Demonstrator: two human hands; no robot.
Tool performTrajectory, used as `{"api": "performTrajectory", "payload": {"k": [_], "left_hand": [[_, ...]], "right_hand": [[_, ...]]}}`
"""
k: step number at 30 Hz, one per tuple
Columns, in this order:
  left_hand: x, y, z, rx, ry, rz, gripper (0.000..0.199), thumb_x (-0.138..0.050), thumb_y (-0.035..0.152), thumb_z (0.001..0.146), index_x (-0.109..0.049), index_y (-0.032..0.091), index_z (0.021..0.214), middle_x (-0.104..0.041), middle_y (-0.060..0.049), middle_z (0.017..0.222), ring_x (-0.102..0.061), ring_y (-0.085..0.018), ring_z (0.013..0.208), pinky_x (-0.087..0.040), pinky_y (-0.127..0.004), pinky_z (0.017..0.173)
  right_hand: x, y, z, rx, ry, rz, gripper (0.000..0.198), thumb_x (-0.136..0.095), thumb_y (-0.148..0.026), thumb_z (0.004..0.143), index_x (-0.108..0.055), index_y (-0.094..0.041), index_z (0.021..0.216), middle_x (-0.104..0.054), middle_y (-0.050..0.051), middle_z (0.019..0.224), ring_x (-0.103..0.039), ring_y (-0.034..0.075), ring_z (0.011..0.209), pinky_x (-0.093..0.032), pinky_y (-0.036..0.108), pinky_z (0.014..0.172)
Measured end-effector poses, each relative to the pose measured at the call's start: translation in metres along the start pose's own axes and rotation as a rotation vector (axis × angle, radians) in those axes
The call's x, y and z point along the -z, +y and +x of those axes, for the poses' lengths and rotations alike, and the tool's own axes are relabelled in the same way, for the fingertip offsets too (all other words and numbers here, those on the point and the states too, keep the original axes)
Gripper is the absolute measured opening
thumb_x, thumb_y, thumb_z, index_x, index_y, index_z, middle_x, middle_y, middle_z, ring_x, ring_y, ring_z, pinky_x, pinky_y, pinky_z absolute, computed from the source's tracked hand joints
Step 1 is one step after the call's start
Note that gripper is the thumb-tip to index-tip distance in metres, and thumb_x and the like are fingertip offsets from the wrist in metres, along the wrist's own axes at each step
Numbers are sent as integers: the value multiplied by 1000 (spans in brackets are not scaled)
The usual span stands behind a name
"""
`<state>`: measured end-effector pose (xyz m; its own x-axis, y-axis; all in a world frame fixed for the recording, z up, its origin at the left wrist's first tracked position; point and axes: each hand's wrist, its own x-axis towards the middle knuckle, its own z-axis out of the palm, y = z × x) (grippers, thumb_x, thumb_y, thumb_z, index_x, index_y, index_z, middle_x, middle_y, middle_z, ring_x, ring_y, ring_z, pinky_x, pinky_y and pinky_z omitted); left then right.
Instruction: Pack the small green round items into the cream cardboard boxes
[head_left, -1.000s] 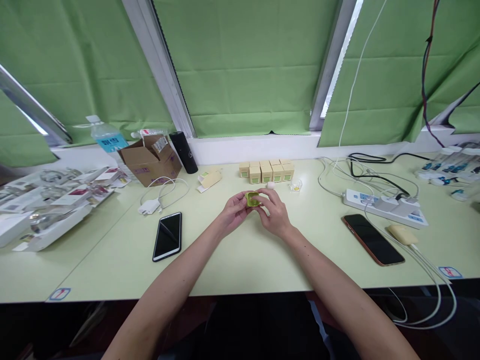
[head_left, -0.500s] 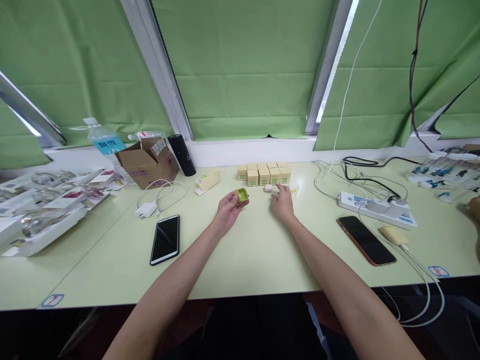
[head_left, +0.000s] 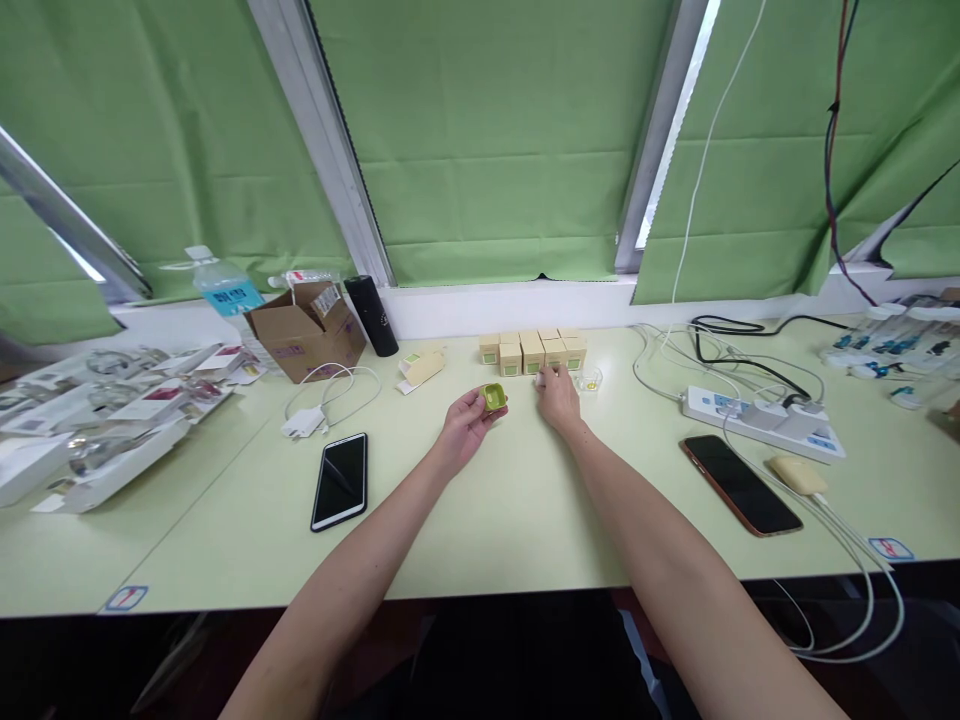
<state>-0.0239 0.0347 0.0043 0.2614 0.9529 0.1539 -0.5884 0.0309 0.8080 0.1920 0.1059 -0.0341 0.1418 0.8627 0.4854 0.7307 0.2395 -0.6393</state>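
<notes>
Left hand (head_left: 466,424) grasps a small green case (head_left: 493,398), lid open, just above the counter (head_left: 525,500). Right hand (head_left: 559,398) rests fingertips on a small white piece (head_left: 541,379) in front of the row of small boxes (head_left: 534,351); whether it is pinched cannot be told. By the look of it, the case is not yet filled. A black phone (head_left: 340,480) lies to the left.

Bright, even daylight, diffused through green blinds (head_left: 495,150) at 12 o'clock; white glare slits at 1 and 9 o'clock. Shadows soft, faint beneath forearms. Table (head_left: 510,500) sheen mild. Strong wide-angle bowing toward 3 and 9 o'clock; centre sharp, left-edge clutter slightly smeared.
</notes>
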Motion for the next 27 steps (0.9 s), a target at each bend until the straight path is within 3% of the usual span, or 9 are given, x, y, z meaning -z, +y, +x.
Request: {"api": "performTrajectory", "payload": {"k": [3,7,14,16,20,27], "left_hand": [[0,-1,0,-2,-5,4,47,-90,39,76,-74,12,112,-78,-14,105,-74,-23,103,-53,-41,105],[-1,-1,0,2,-12,4,47,-91,39,75,-75,13,111,-78,-13,104,-74,-22,102,-53,-41,105],[-1,1,-3,10,1,35,47,-90,40,76,-74,12,110,-79,-14,106,-74,-21,95,-55,-38,98],[0,0,-3,11,10,61,47,-90,40,76,-74,12,111,-79,-14,105,-74,-20,92,-55,-36,93],[-2,-1,-2,-31,45,122,48,-91,39,75,-72,14,112,-78,-11,104,-72,-18,88,-55,-32,82],[-5,1,0,-84,131,186,53,-93,46,70,-70,17,108,-74,-5,95,-67,-15,83,-50,-28,72]], "right_hand": [[7,-2,-2,-52,65,148,30,-56,-19,88,-65,-18,117,-60,13,120,-61,25,104,-54,43,91],[16,-3,-9,-200,175,456,36,-66,-38,82,-64,-18,111,-65,12,116,-62,23,96,-56,40,84],[35,-9,-23,-399,229,895,58,-84,-63,63,-67,-20,99,-69,5,90,-62,19,80,-54,33,66],[41,-15,-25,-447,180,994,57,-88,-63,59,-70,-20,92,-69,4,84,-62,18,75,-52,32,64],[52,-35,-29,-461,-89,1179,51,-95,-59,57,-72,-19,80,-71,5,81,-62,16,69,-55,33,67],[56,-74,-40,-434,-336,1225,51,-102,-43,48,-77,-19,86,-77,6,86,-70,20,82,-60,39,82]]}}
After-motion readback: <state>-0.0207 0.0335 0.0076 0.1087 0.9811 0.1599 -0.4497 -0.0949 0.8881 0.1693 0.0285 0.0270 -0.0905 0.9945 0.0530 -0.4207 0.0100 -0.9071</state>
